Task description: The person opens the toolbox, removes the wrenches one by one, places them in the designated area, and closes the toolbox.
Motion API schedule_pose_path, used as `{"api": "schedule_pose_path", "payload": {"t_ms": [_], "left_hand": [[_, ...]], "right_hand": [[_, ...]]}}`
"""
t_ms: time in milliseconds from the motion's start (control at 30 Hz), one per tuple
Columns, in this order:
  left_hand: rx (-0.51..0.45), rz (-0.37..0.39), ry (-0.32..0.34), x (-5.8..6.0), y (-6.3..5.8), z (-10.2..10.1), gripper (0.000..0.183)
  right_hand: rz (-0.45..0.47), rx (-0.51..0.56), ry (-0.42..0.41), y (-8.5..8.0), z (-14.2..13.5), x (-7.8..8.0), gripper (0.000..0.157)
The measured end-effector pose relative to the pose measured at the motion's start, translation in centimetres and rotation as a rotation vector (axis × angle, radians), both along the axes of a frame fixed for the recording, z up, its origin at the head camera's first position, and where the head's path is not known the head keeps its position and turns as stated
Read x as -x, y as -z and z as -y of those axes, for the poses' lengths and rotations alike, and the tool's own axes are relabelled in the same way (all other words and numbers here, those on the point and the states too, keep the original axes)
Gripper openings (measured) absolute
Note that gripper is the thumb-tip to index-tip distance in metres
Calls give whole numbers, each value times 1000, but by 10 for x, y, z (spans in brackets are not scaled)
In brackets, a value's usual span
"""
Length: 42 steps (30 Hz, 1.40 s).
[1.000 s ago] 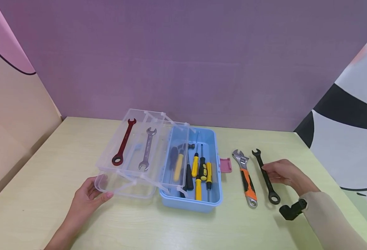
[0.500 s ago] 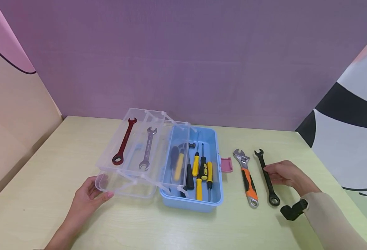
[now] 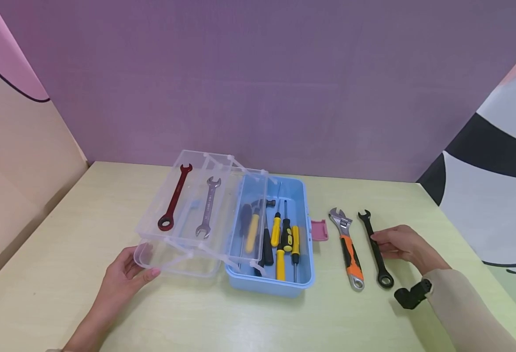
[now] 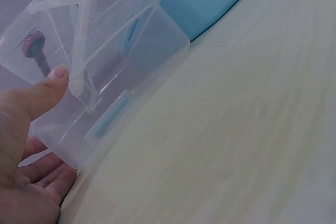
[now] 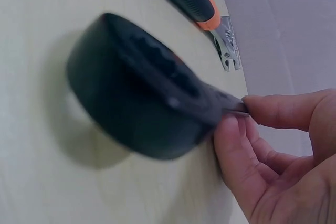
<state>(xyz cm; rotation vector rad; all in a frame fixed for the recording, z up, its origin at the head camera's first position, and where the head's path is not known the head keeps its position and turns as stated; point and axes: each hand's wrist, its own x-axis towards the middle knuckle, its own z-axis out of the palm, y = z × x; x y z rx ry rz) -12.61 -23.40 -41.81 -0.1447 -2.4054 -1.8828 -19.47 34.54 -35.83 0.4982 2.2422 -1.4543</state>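
My left hand [image 3: 123, 278] holds the near left corner of the toolbox's clear plastic lid [image 3: 183, 269], thumb on top and fingers beneath. A clear tray [image 3: 192, 205] over the lid bears a red combination wrench [image 3: 175, 198] and a silver open-end wrench [image 3: 208, 208]. On the right, my right hand [image 3: 400, 244] pinches a black combination wrench [image 3: 376, 252] by its shank between thumb and fingers. Its ring end [image 5: 142, 93] looms large in the right wrist view. Just left of it lies an adjustable wrench [image 3: 348, 249] with an orange and black handle.
The blue toolbox [image 3: 271, 288] stands open in the middle, with several yellow and black screwdrivers [image 3: 276, 230] and a hammer [image 3: 267, 242] inside. A pink latch [image 3: 319, 230] juts from its right side. A purple backdrop [image 3: 258, 88] rises behind the table.
The black wrench's open end has shifted slightly to the right with my right hand. My left hand keeps its hold on the lid.
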Motion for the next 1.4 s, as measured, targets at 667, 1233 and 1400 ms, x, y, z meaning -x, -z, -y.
{"api": "schedule_pose_path", "payload": {"t_ms": [667,1233,1400], "left_hand": [[-32,-35,15,-1,-1,1,51],[-7,-8,1,0,0,1,52],[-9,-2,3,0,0,0,52]], "right_hand": [[-21,-124,20,4,7,3,51],[-62,-306,-32,-2,15,3,44],[-60,-326,-53,-1,14,4,40]]}}
